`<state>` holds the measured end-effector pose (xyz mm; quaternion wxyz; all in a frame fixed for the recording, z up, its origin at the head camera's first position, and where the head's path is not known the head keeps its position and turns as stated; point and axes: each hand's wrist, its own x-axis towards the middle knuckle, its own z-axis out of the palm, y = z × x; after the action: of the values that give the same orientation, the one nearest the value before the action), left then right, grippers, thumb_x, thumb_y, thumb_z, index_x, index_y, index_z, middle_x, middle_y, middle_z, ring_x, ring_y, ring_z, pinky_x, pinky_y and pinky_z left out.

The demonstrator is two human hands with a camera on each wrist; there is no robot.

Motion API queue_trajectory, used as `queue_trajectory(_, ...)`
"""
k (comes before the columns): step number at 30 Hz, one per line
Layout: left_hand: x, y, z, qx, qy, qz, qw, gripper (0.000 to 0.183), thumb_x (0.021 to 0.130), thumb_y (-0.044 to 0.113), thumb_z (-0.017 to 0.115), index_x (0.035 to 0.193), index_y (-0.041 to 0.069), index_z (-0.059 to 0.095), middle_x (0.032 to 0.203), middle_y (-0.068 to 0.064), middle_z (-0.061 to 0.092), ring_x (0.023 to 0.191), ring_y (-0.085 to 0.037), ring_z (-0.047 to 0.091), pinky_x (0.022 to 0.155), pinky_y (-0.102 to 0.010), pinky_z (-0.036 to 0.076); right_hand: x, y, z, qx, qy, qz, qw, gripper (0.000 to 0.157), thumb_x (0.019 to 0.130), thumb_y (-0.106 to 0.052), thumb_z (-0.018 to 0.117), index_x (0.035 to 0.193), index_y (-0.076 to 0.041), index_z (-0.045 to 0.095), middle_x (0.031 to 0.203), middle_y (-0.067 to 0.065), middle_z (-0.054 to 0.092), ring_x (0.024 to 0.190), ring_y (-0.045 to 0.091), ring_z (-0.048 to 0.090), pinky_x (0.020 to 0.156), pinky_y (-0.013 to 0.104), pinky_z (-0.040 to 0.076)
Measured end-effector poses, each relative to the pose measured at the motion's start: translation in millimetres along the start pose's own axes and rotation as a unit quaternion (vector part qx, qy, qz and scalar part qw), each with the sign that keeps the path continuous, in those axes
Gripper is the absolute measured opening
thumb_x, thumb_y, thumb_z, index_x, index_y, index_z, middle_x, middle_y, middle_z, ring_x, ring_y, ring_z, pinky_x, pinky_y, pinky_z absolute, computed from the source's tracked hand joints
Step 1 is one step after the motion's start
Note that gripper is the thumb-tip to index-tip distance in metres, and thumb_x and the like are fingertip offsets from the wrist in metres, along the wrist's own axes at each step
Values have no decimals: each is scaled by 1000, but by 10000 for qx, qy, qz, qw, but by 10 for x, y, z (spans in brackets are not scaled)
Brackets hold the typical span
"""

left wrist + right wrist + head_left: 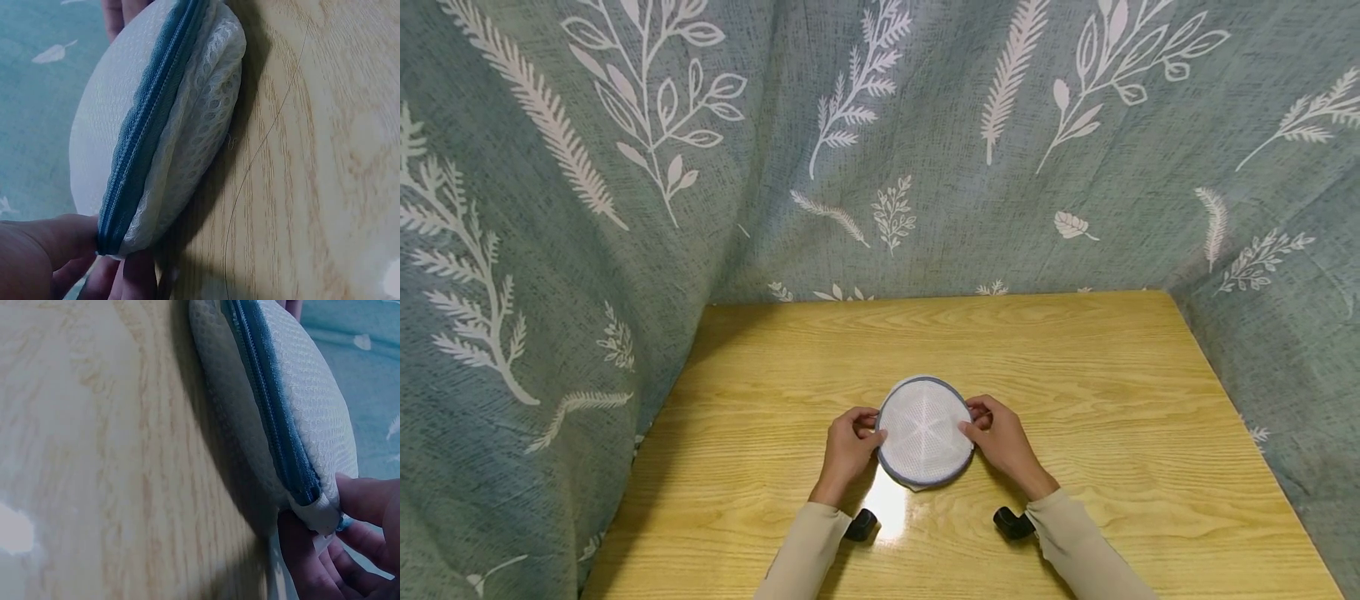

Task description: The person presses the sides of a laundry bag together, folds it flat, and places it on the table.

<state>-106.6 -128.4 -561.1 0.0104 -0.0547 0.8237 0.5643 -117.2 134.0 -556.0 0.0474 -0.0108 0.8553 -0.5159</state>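
Observation:
A round white mesh laundry bag [924,431] with a blue-grey rim is held between both hands above the wooden table. Along that rim runs a zipper [150,119], which looks closed where the left wrist view shows it. My left hand [847,446] pinches the bag's left edge, thumb on the upper face and fingers beneath. On the opposite edge my right hand [1002,433] pinches it the same way, close to a zipper end [306,490]. Soft honeycomb mesh [203,106] bulges out below the rim. The bag's underside is mostly hidden.
The light wooden table [1120,400] extends around the hands. A blue-green curtain [940,200] with white leaf prints hangs behind it and along its sides. Black wrist devices [1013,523] sit beside both sleeves. A bright glare spot [887,504] lies on the table.

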Motion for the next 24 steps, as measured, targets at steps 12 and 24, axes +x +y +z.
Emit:
queue_trajectory(12,-86,16,-32,384,-224,555,9975,30,94,-2,75,123,-1,71,110,-14,67,83,-16,64,70,-23,55,-98,76,-87,-294,-127,-499,9982,35,102,-10,70,135,3,64,112,13,70,98,22,67,83,33,57)
queue_trajectory(24,-227,121,-17,2155,-245,2968,9300,43,90,14,85,129,2,71,138,-15,64,129,-35,60,106,-54,52,-193,97,-182,-1141,23,-2319,9660,52,93,-8,81,140,5,60,143,23,58,129,42,60,106,61,50)
